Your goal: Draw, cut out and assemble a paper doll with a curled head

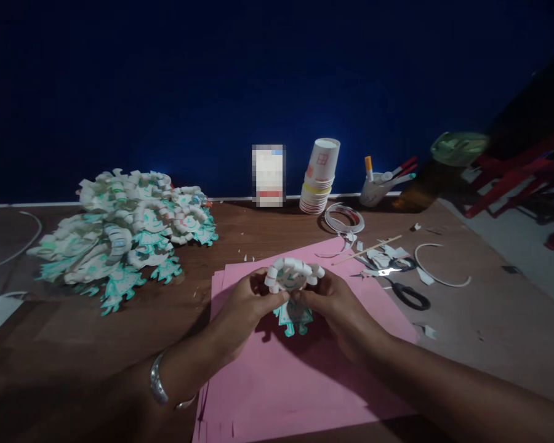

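Observation:
Both my hands hold a small paper-cup craft [292, 278], a white face ringed with curled strips and a teal-edged body hanging below. My left hand [243, 307] pinches its left side with fingers closed, a silver bracelet on the wrist. My right hand [336, 306] grips its right side, fingers closed too. The craft hovers just above a stack of pink paper sheets [305, 381] on the brown table.
A heap of finished curled crafts [124, 237] lies at the left. A stack of paper cups [321, 175], a cup of pens [381, 184], cut paper rings [344, 218], a thin wooden stick [367, 249], black scissors [404, 283] and scraps sit behind and right of the pink sheets.

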Available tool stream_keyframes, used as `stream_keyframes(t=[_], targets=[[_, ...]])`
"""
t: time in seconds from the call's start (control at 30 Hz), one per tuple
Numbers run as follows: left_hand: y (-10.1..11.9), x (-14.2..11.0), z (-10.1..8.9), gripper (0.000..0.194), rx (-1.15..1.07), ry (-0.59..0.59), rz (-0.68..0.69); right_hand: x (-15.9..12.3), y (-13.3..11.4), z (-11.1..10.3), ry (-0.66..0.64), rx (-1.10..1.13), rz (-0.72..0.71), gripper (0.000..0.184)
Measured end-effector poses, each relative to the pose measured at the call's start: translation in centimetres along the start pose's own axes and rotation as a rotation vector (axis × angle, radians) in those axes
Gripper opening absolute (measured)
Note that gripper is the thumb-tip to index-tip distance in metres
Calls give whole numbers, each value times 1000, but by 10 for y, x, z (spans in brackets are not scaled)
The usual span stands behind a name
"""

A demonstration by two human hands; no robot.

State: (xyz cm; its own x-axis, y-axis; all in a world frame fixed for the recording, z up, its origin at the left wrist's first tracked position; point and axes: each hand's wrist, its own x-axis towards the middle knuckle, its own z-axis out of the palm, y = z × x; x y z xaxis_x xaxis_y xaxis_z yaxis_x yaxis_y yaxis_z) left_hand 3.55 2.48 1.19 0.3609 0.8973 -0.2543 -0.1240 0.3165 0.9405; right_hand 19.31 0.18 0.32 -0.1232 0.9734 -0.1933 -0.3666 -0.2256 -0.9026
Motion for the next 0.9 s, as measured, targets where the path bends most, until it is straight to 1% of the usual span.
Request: stream_keyframes(t=[0.17,0.3,0.43,0.63,0.8,0.9], targets=[[-3,2,-4,37,-23,-33,-13,0,1,-2,8,-20,13,36],[-9,4,-5,30,40,8,14,1,4,-2,-9,-20,2,36],[-11,4,-6,26,63,25,5,1,5,-1,-21,0,6,35],[-7,2,-5,31,77,27,-36,1,4,-2,3,-56,-8,33],[-9,5,-5,33,29,25,-5,2,3,-4,16,-80,7,30],[-12,6,-7,32,43,34,14,1,2,-3,-11,-49,15,30]])
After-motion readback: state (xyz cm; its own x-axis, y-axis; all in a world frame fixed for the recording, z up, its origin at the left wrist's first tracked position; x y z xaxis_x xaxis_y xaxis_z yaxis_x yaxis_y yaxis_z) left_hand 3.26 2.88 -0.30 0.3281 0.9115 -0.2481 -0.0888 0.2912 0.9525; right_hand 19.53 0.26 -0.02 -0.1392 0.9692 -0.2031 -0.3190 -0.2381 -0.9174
